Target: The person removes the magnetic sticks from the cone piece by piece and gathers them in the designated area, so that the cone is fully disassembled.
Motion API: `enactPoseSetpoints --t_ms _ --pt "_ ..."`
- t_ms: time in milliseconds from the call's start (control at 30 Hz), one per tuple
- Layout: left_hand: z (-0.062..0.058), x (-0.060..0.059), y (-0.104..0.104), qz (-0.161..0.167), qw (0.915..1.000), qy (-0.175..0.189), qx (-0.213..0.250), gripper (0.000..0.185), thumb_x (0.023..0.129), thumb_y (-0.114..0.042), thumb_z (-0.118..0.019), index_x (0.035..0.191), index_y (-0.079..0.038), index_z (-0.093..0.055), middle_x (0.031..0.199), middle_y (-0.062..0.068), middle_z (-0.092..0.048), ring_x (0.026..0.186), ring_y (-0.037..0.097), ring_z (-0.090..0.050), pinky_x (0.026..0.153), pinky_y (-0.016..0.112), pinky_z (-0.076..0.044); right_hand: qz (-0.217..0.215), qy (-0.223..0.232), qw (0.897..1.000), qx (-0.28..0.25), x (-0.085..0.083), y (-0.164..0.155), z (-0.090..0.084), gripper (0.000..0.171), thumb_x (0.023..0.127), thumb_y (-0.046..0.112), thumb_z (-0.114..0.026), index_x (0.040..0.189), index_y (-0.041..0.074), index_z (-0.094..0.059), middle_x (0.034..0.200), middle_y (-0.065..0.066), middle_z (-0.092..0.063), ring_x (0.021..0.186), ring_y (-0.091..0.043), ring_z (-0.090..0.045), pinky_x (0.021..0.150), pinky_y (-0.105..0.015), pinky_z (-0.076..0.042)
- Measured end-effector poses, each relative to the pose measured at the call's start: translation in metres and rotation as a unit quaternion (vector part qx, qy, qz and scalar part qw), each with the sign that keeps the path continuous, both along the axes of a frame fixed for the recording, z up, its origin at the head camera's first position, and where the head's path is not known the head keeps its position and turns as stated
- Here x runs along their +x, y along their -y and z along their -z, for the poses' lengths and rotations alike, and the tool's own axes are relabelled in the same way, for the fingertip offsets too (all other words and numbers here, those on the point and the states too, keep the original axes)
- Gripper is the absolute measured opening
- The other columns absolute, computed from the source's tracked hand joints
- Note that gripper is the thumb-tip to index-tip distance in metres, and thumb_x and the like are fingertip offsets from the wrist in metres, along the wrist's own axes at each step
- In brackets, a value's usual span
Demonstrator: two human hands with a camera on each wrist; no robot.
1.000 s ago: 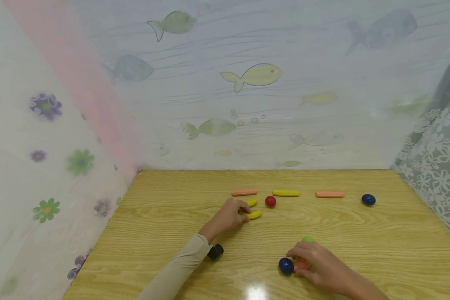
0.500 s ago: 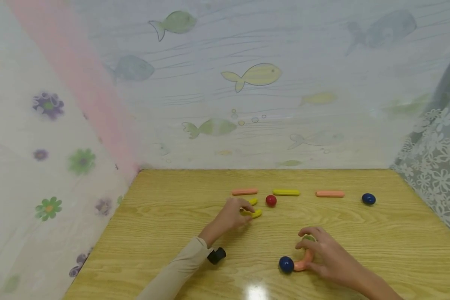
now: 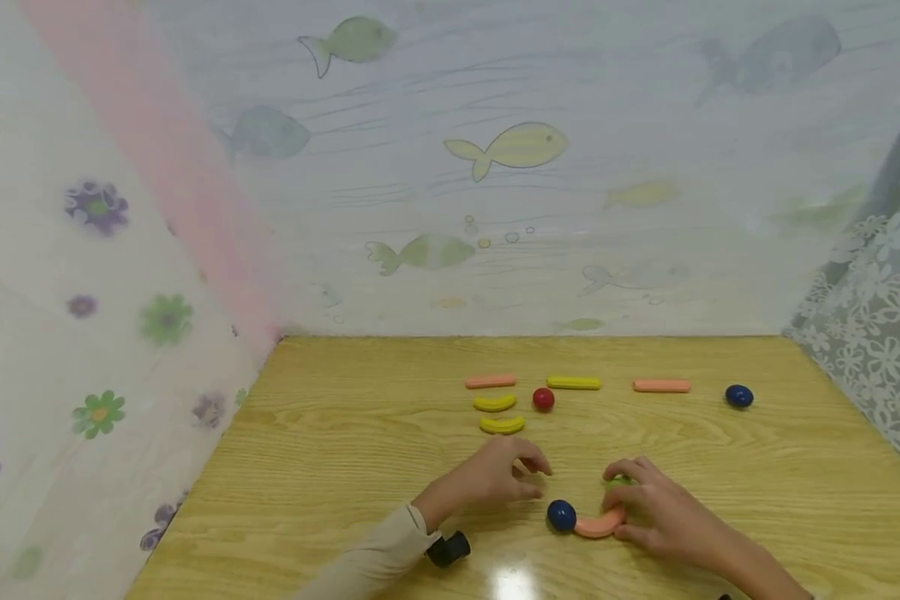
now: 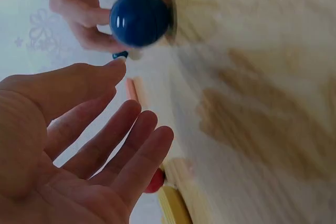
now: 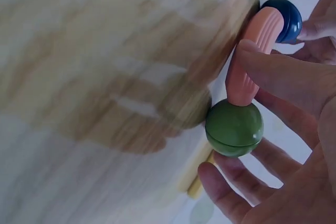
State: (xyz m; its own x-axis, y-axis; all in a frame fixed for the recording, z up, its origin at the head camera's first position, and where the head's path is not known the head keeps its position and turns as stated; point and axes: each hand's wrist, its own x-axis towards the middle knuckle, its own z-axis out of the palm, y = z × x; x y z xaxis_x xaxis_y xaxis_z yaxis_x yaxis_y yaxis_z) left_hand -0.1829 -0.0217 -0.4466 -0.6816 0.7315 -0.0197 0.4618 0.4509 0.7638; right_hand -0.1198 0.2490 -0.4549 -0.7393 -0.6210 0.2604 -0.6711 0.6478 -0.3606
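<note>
I see my left hand (image 3: 506, 479) has left the yellow curved pieces (image 3: 502, 424), fingers relaxed and empty, near the blue ball (image 3: 561, 515). My right hand (image 3: 648, 504) now holds the pink curved piece (image 3: 598, 525) joining it with the green ball (image 5: 234, 128).

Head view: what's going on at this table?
A person is working with small coloured pieces on a wooden table. The right hand holds a curved orange piece with a green ball at one end and a blue ball at the other. The left hand hovers open beside the blue ball. Farther back lie two curved yellow pieces, a red ball and straight sticks.
</note>
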Motion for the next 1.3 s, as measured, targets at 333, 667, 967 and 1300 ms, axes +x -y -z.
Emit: enactPoseSetpoints --t_ms 333,667,967,1300 --pt "0.005 0.012 -0.007 0.076 0.9970 -0.011 -0.012 0.033 0.079 -0.010 -0.078 0.110 -0.011 -0.067 0.104 -0.009 -0.062 0.094 -0.003 -0.056 0.079 0.013 -0.047 -0.037 -0.028 0.998 -0.032 0.004 0.011 0.003 0.027 0.070 0.018 -0.083 0.086 0.033 -0.066 0.101 0.010 -0.055 0.090 -0.008 -0.045 0.069 -0.031 -0.045" --pt "0.007 0.021 -0.013 0.072 0.9960 -0.052 -0.004 0.025 0.079 -0.009 -0.078 0.102 -0.010 -0.070 0.100 -0.008 -0.062 0.085 -0.006 -0.054 0.069 0.010 -0.046 -0.075 -0.037 0.995 -0.056 0.005 0.019 0.008 0.026 0.073 0.017 -0.080 0.090 0.030 -0.065 0.095 0.016 -0.056 0.085 -0.005 -0.044 0.065 -0.027 -0.041" --pt "0.003 0.021 -0.014 0.066 0.9964 -0.052 -0.011 0.024 0.078 -0.009 -0.078 0.101 -0.011 -0.071 0.098 -0.008 -0.062 0.085 -0.004 -0.055 0.068 0.010 -0.047 -0.073 -0.025 0.995 -0.056 0.005 0.018 0.008 0.024 0.075 0.020 -0.078 0.091 0.030 -0.064 0.095 0.017 -0.055 0.085 -0.004 -0.045 0.065 -0.027 -0.041" --pt "0.008 0.020 -0.013 0.066 0.9958 -0.063 -0.005 0.024 0.078 -0.010 -0.078 0.101 -0.011 -0.071 0.098 -0.009 -0.062 0.086 -0.005 -0.054 0.069 0.010 -0.047 -0.069 -0.016 0.996 -0.050 0.005 0.019 0.008 0.023 0.075 0.020 -0.078 0.091 0.029 -0.064 0.094 0.018 -0.055 0.085 -0.004 -0.045 0.066 -0.027 -0.042"
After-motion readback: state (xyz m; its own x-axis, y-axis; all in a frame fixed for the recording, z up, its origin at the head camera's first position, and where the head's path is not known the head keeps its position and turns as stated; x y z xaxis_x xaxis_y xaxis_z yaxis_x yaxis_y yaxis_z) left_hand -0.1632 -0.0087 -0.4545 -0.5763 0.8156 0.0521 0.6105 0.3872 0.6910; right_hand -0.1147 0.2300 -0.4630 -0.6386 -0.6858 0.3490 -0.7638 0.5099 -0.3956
